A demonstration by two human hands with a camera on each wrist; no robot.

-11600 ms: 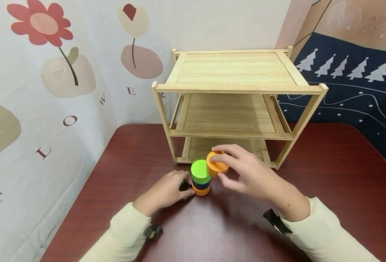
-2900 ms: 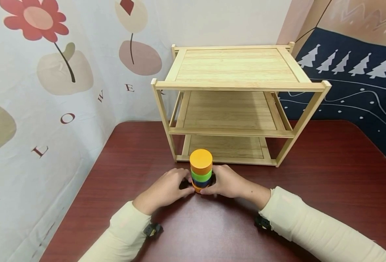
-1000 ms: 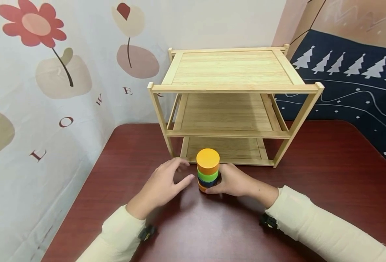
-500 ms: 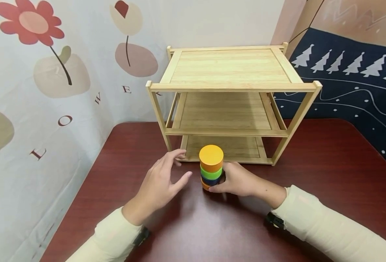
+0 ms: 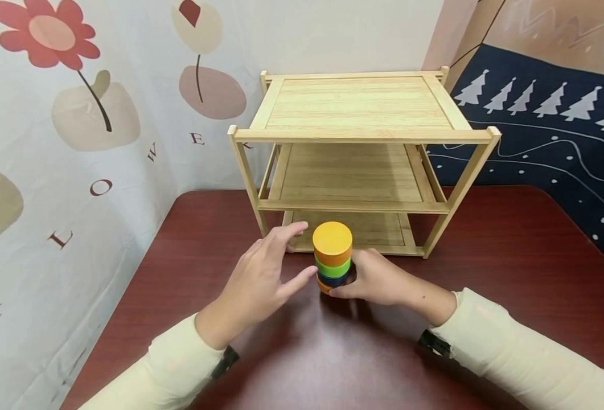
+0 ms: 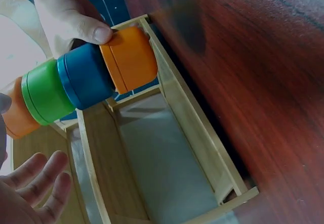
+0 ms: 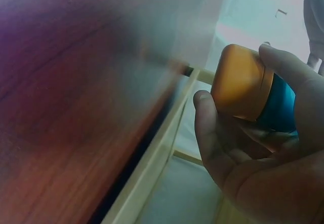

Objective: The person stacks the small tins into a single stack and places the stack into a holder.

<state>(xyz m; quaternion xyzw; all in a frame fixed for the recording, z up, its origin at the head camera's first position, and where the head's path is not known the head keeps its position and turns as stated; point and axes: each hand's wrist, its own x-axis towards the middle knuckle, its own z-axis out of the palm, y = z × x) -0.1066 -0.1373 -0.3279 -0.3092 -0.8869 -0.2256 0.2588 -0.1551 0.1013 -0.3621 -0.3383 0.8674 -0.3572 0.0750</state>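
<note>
A column of small round lidded containers stands upright near the front of the rack, its lower end apparently just above the table. On top is an orange container (image 5: 332, 242), then a green one (image 5: 333, 268), a dark blue one (image 6: 86, 76) and another orange one (image 6: 130, 59) at the bottom. My right hand (image 5: 381, 279) grips the bottom orange container between thumb and fingers, as the right wrist view shows. My left hand (image 5: 258, 279) is spread beside the column's left side, thumb tip close to the green container; contact cannot be told.
A three-tier wooden rack (image 5: 368, 136) stands behind the hands on the dark red table (image 5: 189, 256). A white flower-print cloth (image 5: 102, 171) hangs at left and back, and a navy cloth with trees (image 5: 547, 131) hangs at right.
Since 11.6 s ago, the second orange container has gone on top of the green one. Lately my right hand has shifted the column right and up; my left hand let go, opened and came back near it.
</note>
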